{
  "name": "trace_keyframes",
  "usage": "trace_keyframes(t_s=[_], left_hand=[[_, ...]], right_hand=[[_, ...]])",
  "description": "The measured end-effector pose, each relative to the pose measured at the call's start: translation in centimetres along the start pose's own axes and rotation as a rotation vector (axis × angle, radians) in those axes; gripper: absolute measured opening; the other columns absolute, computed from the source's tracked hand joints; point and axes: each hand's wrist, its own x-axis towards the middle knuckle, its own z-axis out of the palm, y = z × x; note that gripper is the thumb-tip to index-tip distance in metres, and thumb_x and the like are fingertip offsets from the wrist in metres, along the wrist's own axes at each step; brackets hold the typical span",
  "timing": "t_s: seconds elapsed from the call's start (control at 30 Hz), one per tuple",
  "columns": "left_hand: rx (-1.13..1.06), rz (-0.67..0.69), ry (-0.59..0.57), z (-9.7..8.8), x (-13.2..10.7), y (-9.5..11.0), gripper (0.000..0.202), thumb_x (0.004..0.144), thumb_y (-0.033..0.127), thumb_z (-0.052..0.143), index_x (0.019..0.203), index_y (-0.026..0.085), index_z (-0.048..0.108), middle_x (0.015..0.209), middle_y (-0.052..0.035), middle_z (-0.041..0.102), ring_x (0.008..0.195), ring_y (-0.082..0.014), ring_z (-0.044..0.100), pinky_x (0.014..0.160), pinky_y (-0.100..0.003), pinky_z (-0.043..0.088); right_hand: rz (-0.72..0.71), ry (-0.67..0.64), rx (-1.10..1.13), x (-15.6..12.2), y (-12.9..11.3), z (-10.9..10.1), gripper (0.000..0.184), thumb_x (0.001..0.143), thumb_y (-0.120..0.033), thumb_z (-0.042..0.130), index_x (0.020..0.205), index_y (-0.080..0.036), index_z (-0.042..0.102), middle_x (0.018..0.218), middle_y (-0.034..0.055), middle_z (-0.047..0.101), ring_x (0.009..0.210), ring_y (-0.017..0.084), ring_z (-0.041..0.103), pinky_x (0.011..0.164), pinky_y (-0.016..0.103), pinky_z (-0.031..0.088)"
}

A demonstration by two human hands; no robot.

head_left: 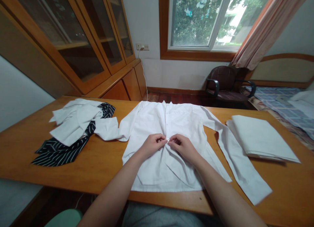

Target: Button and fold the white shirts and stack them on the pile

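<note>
Two bare hands, close together over one white shirt. Left hand pinching one front edge of the shirt with thumb and finger, other fingers curled in. Right hand pinching the other front edge the same way. One small button, right between the two sets of fingertips.

One shirt only under the hands, flat in the middle of the wooden table, collar at the far side, bottom edge at the near side. Two sleeves spread out: one to the left, just beside the heap, and one long one to the right, slanting down toward the near edge.

On the left of the table, one messy heap of white clothes on top of one dark striped cloth. On the right, one neat folded white pile, just beside the long sleeve.

Behind the table, one dark chair, one window, one pink curtain and one tall wooden cabinet with glass doors.
</note>
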Motion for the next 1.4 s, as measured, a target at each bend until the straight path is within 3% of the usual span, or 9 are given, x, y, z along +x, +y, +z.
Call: trace_keyframes(t_s=[0.23,0.43,0.57,0.73,0.83,0.97,1.27,1.4], left_hand=[[-0.07,-0.051,-0.032,-0.2,-0.1,0.5,0.031,0.086,0.046,0.063,0.08,0.016,0.067,0.068,0.0,0.063,0.056,-0.0101,0.053,0.056,-0.022,0.044],[0.032,0.021,-0.013,-0.2,-0.2,0.4,0.028,0.09,0.042,0.059,0.081,0.016,0.066,0.068,0.0009,0.062,0.059,-0.0116,0.055,0.06,-0.024,0.045],[0.236,0.181,0.116,-0.3,0.0,0.2,0.023,0.095,0.034,0.053,0.084,0.019,0.066,0.083,-0.0024,0.066,0.08,-0.0166,0.061,0.077,-0.028,0.049],[0.542,0.325,0.256,-0.6,0.5,-1.2,0.018,0.095,0.023,0.053,0.105,0.019,0.067,0.108,-0.0087,0.068,0.108,-0.0229,0.059,0.099,-0.039,0.046],[0.726,0.289,0.272,-0.6,0.6,-2.0,0.026,0.096,0.025,0.053,0.118,0.018,0.065,0.131,-0.0126,0.064,0.126,-0.027,0.054,0.111,-0.046,0.039],[0.911,0.206,0.244,-0.3,0.7,-2.4,0.038,0.098,0.031,0.05,0.134,0.022,0.059,0.151,-0.0112,0.052,0.144,-0.0301,0.041,0.121,-0.053,0.025],[1.103,0.099,0.174,-0.6,1.8,-2.0,0.048,0.102,0.039,0.039,0.148,0.024,0.047,0.161,-0.0061,0.038,0.152,-0.0265,0.028,0.124,-0.054,0.021],[1.126,0.08,0.141,-1.5,2.7,-2.0,0.049,0.103,0.04,0.038,0.149,0.026,0.045,0.162,-0.0042,0.036,0.152,-0.0248,0.028,0.125,-0.052,0.021]], right_hand=[[-0.047,-0.027,-0.013,-0.1,0.4,0.2,0.013,0.084,-0.031,0.071,0.088,-0.02,0.07,0.075,-0.0012,0.067,0.069,0.014,0.059,0.066,0.026,0.045],[-0.103,-0.035,-0.121,-0.2,0.3,0.0,0.006,0.087,-0.025,0.066,0.087,-0.021,0.07,0.081,0.0013,0.068,0.078,0.017,0.06,0.073,0.03,0.046],[-0.141,-0.003,-0.225,-0.1,0.1,-0.3,0.011,0.092,-0.026,0.062,0.085,-0.022,0.07,0.081,0.0025,0.069,0.086,0.021,0.058,0.08,0.034,0.044],[-0.167,0.058,-0.315,0.3,1.0,-0.8,0.012,0.092,-0.024,0.061,0.084,-0.022,0.069,0.083,0.0032,0.068,0.089,0.022,0.056,0.083,0.036,0.044],[-0.18,0.078,-0.342,0.5,1.7,-1.2,0.01,0.092,-0.022,0.061,0.088,-0.022,0.07,0.089,0.0046,0.067,0.092,0.023,0.056,0.087,0.038,0.044],[-0.206,0.075,-0.362,0.6,2.5,-1.9,0.009,0.089,-0.02,0.064,0.093,-0.022,0.072,0.098,0.0061,0.065,0.098,0.023,0.057,0.093,0.04,0.046],[-0.288,0.007,-0.439,0.7,3.8,-3.7,0.021,0.09,-0.02,0.064,0.109,-0.021,0.072,0.122,0.0107,0.064,0.114,0.026,0.06,0.103,0.044,0.047],[-0.28,0.012,-0.474,0.5,2.9,-4.4,0.021,0.093,-0.024,0.062,0.112,-0.022,0.07,0.122,0.0113,0.064,0.111,0.026,0.063,0.102,0.044,0.049]])
